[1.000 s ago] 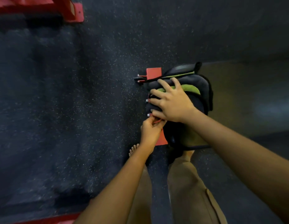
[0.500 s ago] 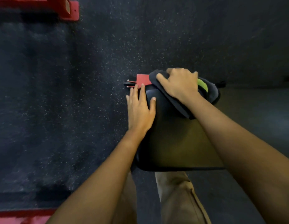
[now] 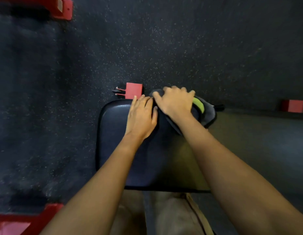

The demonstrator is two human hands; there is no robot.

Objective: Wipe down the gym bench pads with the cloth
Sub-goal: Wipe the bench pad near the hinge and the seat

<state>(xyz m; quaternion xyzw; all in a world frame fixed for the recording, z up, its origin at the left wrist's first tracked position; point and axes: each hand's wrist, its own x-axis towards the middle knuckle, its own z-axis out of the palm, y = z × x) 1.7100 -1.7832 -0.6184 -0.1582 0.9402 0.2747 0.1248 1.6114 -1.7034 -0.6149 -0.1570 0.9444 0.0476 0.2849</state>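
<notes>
A black padded bench pad (image 3: pixel 113 141) lies below me, seen from above. My left hand (image 3: pixel 141 116) rests flat on its far part, fingers straight and pointing away from me. My right hand (image 3: pixel 175 100) grips a dark grey cloth (image 3: pixel 207 114) with a lime green stripe at the pad's far edge, fingers curled over the bunched fabric. Part of the cloth is hidden under that hand and forearm.
A red frame end with a small pin (image 3: pixel 133 90) sticks out beyond the pad. Another red foot (image 3: pixel 293 106) sits at the right, red frame parts at top left (image 3: pixel 62 7) and bottom left (image 3: pixel 20 223). Dark speckled rubber floor (image 3: pixel 164 48) surrounds everything. My trouser legs (image 3: pixel 164 214) show below.
The view has shifted so more of the pad shows. My left hand went from pinching something at the pad's edge to lying flat on top. My right hand carried the cloth to the far edge.
</notes>
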